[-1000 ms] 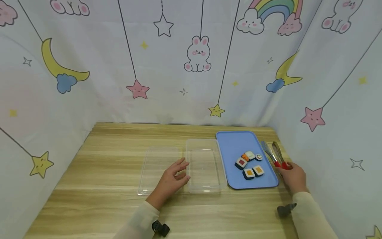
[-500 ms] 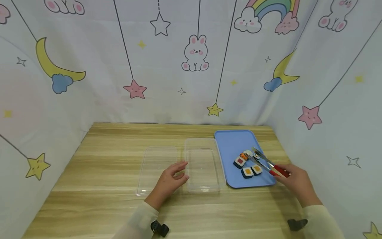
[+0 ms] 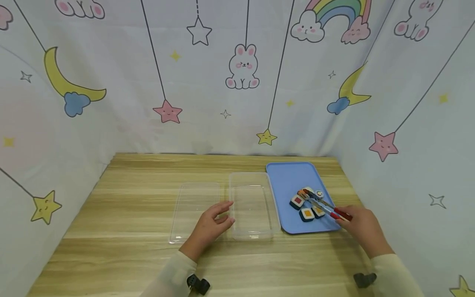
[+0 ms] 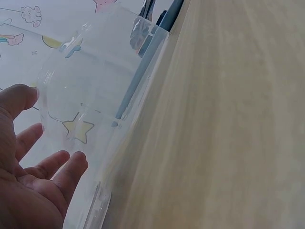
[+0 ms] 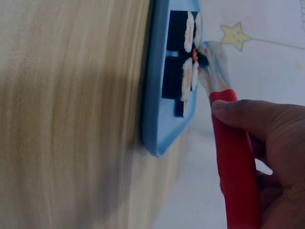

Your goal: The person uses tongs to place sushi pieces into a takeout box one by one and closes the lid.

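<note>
The right hand (image 3: 363, 227) grips the tongs (image 3: 328, 207) by their red handles, its thumb laid along one of them. The metal arms reach over the blue tray (image 3: 287, 177), with their tips at the orange-topped sushi (image 3: 300, 193); whether they pinch it is too small to tell. Around it on the tray lie the red-centred sushi (image 3: 297, 201), two yellow-centred sushi (image 3: 306, 214), one partly behind the tongs, and a round roll (image 3: 319, 193).

The left hand (image 3: 211, 222) has its fingers spread and slightly bent, holding nothing, at the left side of the clear box (image 3: 256, 206); whether a fingertip touches the wall cannot be told. The clear lid (image 3: 185, 210) lies on the desk (image 3: 130, 202) left of the box, partly behind that hand. The box stands just beside the tray. A curtain (image 3: 211, 78) printed with rabbits, stars and moons hangs behind the desk.
</note>
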Demonstrator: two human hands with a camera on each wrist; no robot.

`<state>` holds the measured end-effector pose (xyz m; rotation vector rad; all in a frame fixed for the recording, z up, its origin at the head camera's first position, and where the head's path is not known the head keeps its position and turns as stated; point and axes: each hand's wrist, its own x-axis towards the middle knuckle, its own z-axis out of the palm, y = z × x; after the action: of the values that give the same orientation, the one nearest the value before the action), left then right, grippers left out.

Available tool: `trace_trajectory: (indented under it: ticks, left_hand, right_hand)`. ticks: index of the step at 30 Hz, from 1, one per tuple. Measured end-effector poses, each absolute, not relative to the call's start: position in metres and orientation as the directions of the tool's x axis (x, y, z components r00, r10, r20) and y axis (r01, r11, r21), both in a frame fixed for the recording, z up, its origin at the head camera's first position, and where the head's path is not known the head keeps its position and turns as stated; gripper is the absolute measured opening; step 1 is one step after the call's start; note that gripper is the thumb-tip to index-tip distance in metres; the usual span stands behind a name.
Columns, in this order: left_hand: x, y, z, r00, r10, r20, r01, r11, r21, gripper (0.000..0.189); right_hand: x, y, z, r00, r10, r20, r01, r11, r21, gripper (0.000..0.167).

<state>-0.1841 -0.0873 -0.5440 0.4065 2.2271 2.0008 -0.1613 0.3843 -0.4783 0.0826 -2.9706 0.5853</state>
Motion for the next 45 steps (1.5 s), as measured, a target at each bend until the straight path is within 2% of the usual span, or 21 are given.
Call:
trace_trajectory:
  ticks: [11, 18, 27, 35, 41, 45]
  left_hand:
    - [-0.183, -0.088, -0.547, -0.956, 0.279, 0.092, 0.125, 0.101, 0.987, 0.055]
    - [-0.183, -0.089, -0.546, -0.957, 0.273, 0.099, 0.126, 0.082, 0.989, 0.055]
    - [-0.181, -0.091, -0.544, -0.958, 0.269, 0.096, 0.118, 0.065, 0.991, 0.054]
    - [-0.183, -0.088, -0.546, -0.965, 0.238, 0.114, 0.156, 0.168, 0.973, 0.054]
    - [-0.182, -0.087, -0.548, -0.968, 0.214, 0.129, 0.17, 0.189, 0.967, 0.054]
    - [-0.182, -0.086, -0.547, -0.968, 0.22, 0.123, 0.163, 0.175, 0.971, 0.055]
  right_hand:
    - [-0.16, 0.385, -0.474, -0.993, -0.017, 0.118, -0.062, 0.92, -0.388, 0.038]
    - [-0.16, 0.385, -0.471, -0.993, 0.011, 0.114, -0.041, 0.897, -0.441, 0.038]
    - [-0.161, 0.368, -0.453, -0.987, 0.018, 0.16, -0.059, 0.884, -0.464, 0.039]
    - [-0.177, 0.319, -0.432, -0.964, -0.085, 0.252, -0.205, 0.84, -0.502, 0.037]
    - [-0.199, 0.275, -0.43, -0.946, -0.239, 0.219, -0.318, 0.809, -0.495, 0.035]
    - [-0.211, 0.253, -0.434, -0.937, -0.3, 0.178, -0.349, 0.81, -0.472, 0.033]
